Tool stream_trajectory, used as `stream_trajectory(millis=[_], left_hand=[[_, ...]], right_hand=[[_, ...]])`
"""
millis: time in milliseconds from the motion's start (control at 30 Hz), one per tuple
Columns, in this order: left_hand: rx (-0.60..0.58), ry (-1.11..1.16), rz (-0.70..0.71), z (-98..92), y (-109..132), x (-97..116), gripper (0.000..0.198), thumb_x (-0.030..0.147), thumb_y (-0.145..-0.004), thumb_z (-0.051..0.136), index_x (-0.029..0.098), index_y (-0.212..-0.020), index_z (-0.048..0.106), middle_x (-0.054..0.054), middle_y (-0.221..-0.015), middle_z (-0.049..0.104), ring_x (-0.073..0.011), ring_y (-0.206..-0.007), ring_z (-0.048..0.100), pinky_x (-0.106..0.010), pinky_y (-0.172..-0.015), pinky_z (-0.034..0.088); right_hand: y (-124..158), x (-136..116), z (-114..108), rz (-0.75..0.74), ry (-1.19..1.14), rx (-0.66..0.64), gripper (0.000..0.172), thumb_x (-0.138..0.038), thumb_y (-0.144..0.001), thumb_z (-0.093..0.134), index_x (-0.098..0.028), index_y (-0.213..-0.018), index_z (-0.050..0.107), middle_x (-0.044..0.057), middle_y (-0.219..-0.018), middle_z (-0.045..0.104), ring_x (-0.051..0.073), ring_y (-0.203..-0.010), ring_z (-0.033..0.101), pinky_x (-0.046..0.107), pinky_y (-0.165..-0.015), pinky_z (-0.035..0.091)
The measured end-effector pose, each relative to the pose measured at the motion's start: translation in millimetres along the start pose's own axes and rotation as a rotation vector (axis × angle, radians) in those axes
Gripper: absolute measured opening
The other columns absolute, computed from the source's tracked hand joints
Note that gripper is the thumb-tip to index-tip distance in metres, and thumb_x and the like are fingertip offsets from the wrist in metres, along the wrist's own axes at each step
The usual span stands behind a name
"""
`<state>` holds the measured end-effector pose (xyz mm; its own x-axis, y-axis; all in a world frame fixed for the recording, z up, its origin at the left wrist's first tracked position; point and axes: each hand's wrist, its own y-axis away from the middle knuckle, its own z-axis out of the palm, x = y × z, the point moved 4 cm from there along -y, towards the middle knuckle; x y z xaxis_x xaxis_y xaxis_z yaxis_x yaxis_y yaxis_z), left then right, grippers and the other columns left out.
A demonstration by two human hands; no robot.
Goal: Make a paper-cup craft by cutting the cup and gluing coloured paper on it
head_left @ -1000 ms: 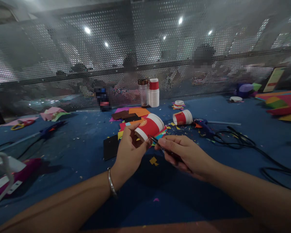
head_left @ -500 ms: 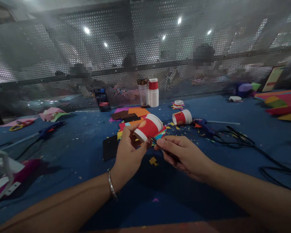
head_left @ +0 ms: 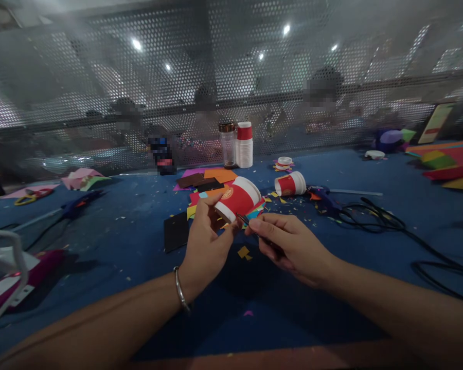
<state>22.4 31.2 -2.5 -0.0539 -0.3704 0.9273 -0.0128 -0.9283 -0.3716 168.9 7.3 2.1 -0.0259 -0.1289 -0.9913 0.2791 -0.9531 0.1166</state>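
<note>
while our left hand [head_left: 208, 249] curls half-open round the tilted red-and-white cup [head_left: 239, 197] near the coloured sheets [head_left: 220, 176], our right hand [head_left: 293, 245] pinches a slim dark tool [head_left: 245, 220] — tip at the cup's wall, apparently working it — so steadiness seems called for next.

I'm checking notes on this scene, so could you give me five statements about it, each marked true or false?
1. The left hand holds a tilted red-and-white cup. True.
2. The right hand is empty. False: it holds a slim dark tool.
3. The other cup stands upright. False: it lies on its side.
4. A clear bottle stands beside a stack of cups. True.
5. The scissors lie at the far right. False: they lie at the left.
</note>
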Motion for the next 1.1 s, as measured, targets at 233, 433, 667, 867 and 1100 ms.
stream_trajectory(millis=[233,433,667,867,1100], left_hand=[[-0.038,-0.052,0.009,3.3,3.9,1.3,0.045,0.018,-0.071,0.076,0.021,-0.107,0.049,-0.007,-0.108,0.065,-0.0225,-0.098,0.066,-0.038,-0.087,0.052],[-0.07,0.001,-0.025,3.8,1.6,-5.1,0.049,0.019,-0.069,0.078,0.02,-0.108,0.049,-0.008,-0.11,0.066,-0.0229,-0.099,0.066,-0.039,-0.088,0.052],[-0.132,0.207,-0.086,4.3,2.5,-7.9,0.035,0.025,-0.077,0.074,0.021,-0.105,0.054,-0.004,-0.105,0.068,-0.017,-0.097,0.064,-0.034,-0.089,0.051],[-0.091,0.211,-0.074,2.6,1.7,-7.3,0.033,0.022,-0.078,0.073,0.021,-0.105,0.054,-0.004,-0.107,0.068,-0.0173,-0.1,0.064,-0.033,-0.089,0.051],[-0.119,0.199,-0.065,5.1,6.0,-2.6,0.029,0.022,-0.081,0.071,0.021,-0.104,0.054,-0.002,-0.103,0.068,-0.0153,-0.096,0.064,-0.03,-0.086,0.051]], right_hand=[[-1.5,1.0,-0.1,-0.015,-0.026,-0.003,0.033,-0.05,-0.082,0.064,-0.018,-0.076,0.06,-0.009,-0.041,0.046,0.002,-0.029,0.027,0.017,-0.031,0.013],[-3.5,-0.3,0.9,-0.001,-0.031,0.028,0.034,-0.05,-0.084,0.062,-0.017,-0.073,0.058,-0.009,-0.042,0.046,0.002,-0.028,0.026,0.016,-0.029,0.013],[-2.9,4.1,-6.4,0.005,-0.019,0.062,0.033,-0.049,-0.088,0.06,-0.018,-0.076,0.056,-0.009,-0.047,0.047,0.002,-0.03,0.028,0.015,-0.029,0.016],[-2.5,6.3,-4.1,0.022,-0.056,0.022,0.033,-0.049,-0.09,0.06,-0.019,-0.076,0.054,-0.01,-0.048,0.042,0.002,-0.033,0.023,0.015,-0.03,0.014],[-0.2,5.6,-1.9,0.019,-0.066,0.034,0.036,-0.052,-0.086,0.064,-0.019,-0.077,0.053,-0.011,-0.05,0.038,0.001,-0.035,0.02,0.016,-0.032,0.012]])
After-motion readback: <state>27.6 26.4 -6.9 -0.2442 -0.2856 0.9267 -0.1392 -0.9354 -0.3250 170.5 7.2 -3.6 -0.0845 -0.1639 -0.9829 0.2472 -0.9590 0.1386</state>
